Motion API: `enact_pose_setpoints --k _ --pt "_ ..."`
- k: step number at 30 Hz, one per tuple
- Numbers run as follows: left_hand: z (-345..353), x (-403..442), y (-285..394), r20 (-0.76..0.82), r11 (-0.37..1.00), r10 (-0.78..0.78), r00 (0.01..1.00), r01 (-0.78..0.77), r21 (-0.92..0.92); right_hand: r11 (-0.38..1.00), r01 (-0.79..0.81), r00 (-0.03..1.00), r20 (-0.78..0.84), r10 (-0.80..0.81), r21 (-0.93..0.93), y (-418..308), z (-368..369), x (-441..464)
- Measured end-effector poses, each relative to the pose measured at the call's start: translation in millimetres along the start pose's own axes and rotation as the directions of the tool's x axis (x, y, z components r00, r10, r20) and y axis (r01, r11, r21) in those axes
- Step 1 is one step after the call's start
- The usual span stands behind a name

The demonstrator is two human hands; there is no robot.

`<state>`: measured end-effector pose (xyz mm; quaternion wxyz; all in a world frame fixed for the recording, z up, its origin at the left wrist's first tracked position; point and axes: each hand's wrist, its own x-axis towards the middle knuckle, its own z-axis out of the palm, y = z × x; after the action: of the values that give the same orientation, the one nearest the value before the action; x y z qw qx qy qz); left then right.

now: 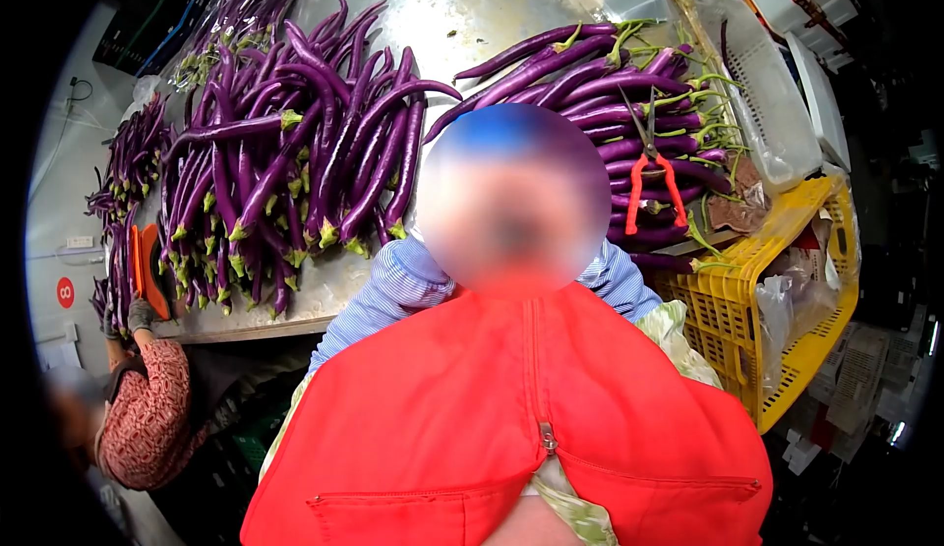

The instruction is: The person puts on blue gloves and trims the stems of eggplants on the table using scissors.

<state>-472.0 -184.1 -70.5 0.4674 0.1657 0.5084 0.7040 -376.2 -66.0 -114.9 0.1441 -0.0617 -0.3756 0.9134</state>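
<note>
My two forearms, in blue striped sleeves (388, 295), reach toward the table from either side of the red apron or vest (423, 408). A round blurred patch (513, 197) covers the place where both hands would be, so neither their fingers nor anything in them can be made out. To the right of the patch lies a row of long purple eggplants (629, 103) with green stems pointing right. Red-handled shears (654, 167) rest on that row, blades slightly apart. On the left is a large heap of eggplants (295, 143), stem ends mostly toward me.
A yellow crate (733, 315) and a white plastic bin (762, 84) stand at the right. Bagged eggplants (236, 10) lie far left on the metal table (433, 5). Another person in a patterned red top (147, 418) works at left with gloved hands, by orange-handled scissors (147, 266).
</note>
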Motion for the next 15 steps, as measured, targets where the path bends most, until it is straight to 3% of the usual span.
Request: enact_pose_setpoints --k 2,4,5,7,8,9,12,13,15 --pt "26 -7 23 -0.114 0.967 0.026 0.993 0.004 0.255 0.999 0.018 0.991 0.133 -0.022 0.031 12 -18 10" --pt "63 -17 48 -0.225 0.934 0.073 0.972 0.013 0.356 0.926 0.157 0.941 0.336 -0.034 -0.345 -2 -14 14" --pt "51 -14 37 -0.122 0.880 0.126 0.985 -0.054 0.472 0.696 0.309 0.895 0.446 0.017 -0.648 -23 -17 10" --pt "30 -10 18 0.091 0.728 0.226 0.970 -0.230 0.645 0.883 0.160 0.980 0.180 -0.087 -0.442 -5 -11 3" --pt "23 -8 9 0.067 0.826 0.178 0.982 -0.186 0.533 0.943 0.143 0.990 0.042 -0.137 -0.299 4 -8 0" --pt "18 -6 3 0.042 0.903 0.129 0.991 -0.135 0.407 0.593 0.464 0.885 0.322 -0.336 -0.658 -25 12 -4" --pt "3 -6 -7 0.012 0.992 -0.061 0.998 0.059 0.116 0.402 0.561 0.825 0.447 -0.346 -0.724 2 -19 3" --pt "0 -7 -9 0.034 0.995 -0.096 0.995 0.094 0.044 0.672 0.441 0.897 0.285 -0.337 -0.595 17 -24 0" --pt "0 -11 -10 0.065 0.982 -0.181 0.981 0.183 -0.038 0.968 0.165 0.982 0.123 -0.143 -0.191 15 -12 -2"
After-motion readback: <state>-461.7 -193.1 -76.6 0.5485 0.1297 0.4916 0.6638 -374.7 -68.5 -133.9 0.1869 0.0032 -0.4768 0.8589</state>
